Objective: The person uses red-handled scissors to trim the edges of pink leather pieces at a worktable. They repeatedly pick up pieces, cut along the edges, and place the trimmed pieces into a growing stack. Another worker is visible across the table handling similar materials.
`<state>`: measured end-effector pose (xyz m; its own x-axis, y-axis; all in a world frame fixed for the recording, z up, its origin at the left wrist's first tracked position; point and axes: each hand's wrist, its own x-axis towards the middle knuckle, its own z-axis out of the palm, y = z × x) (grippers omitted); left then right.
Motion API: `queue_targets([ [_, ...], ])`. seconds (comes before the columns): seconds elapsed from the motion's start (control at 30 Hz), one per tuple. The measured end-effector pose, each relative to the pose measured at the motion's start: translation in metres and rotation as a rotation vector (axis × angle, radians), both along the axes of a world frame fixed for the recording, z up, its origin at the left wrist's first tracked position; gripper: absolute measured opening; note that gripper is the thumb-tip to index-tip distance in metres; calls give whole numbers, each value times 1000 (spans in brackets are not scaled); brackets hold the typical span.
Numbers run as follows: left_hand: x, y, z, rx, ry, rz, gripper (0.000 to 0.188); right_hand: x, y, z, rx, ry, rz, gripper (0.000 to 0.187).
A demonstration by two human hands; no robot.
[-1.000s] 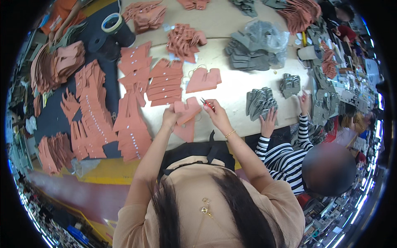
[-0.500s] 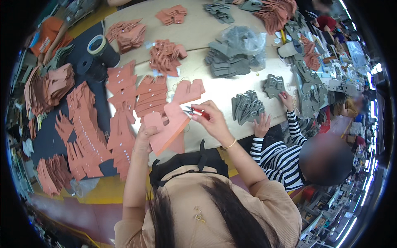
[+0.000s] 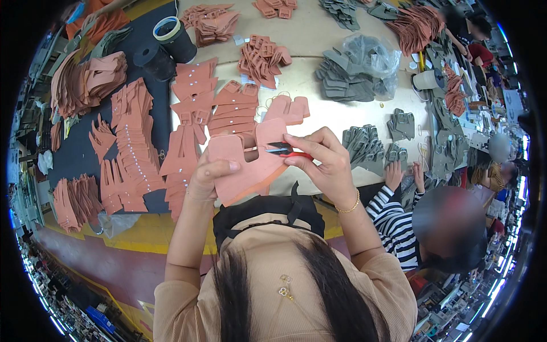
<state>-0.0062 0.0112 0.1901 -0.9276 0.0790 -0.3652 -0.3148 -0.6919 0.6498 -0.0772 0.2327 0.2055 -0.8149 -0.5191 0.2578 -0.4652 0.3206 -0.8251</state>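
Note:
In front of my chest, my left hand (image 3: 206, 175) pinches a salmon-pink, leather-like cut piece (image 3: 246, 178), thumb on top. The piece has two rounded tabs with a notch between them and an orange lower edge. My right hand (image 3: 327, 162) grips small thread snips (image 3: 297, 153) with red handles and dark, pointed blades. Those blades lie over the right tab, close to the notch. Just beyond, a similar pink piece (image 3: 288, 109) rests on the table, with thin thread loops near it.
Stacks of pink pieces (image 3: 134, 134) cover the left side, near dark thread cones (image 3: 181, 45). Grey-green pieces (image 3: 362, 142) and a clear plastic bag (image 3: 373, 60) lie to the right. A co-worker in a striped sleeve (image 3: 393, 214) handles grey-green pieces at the right edge.
The pink piece is turned flatter toward me. The snips have moved from its right edge to near the notch. The co-worker's hands have come nearer the table's edge.

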Motion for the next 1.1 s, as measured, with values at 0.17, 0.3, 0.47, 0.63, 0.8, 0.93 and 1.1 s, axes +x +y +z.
queue_targets([
  [0.17, 1, -1, 4, -46, -12, -52, 60, 3, -2, 2, -49, -14, -28, 44],
  [0.3, 3, 0, 8, -74, -72, -5, 61, 7, -5, 4, -94, -27, -55, 44],
  [0.47, 4, 1, 13, -79, -72, -11, 56, 8, -7, 7, -86, -19, -59, 41],
  [0.63, 4, 4, 14, -33, 6, 12, 52, 7, -7, 10, -58, 50, -62, 38],
  [0.8, 3, 3, 15, -81, -10, 31, 51, 6, -6, 6, -111, -125, -82, 36],
  [0.93, 3, 4, 20, -53, -61, 37, 50, -1, -5, 6, -290, -228, -92, 38],
  [1.1, 2, 1, 26, -129, -64, -55, 49, -19, 7, 22, -48, -102, 138, 44],
])
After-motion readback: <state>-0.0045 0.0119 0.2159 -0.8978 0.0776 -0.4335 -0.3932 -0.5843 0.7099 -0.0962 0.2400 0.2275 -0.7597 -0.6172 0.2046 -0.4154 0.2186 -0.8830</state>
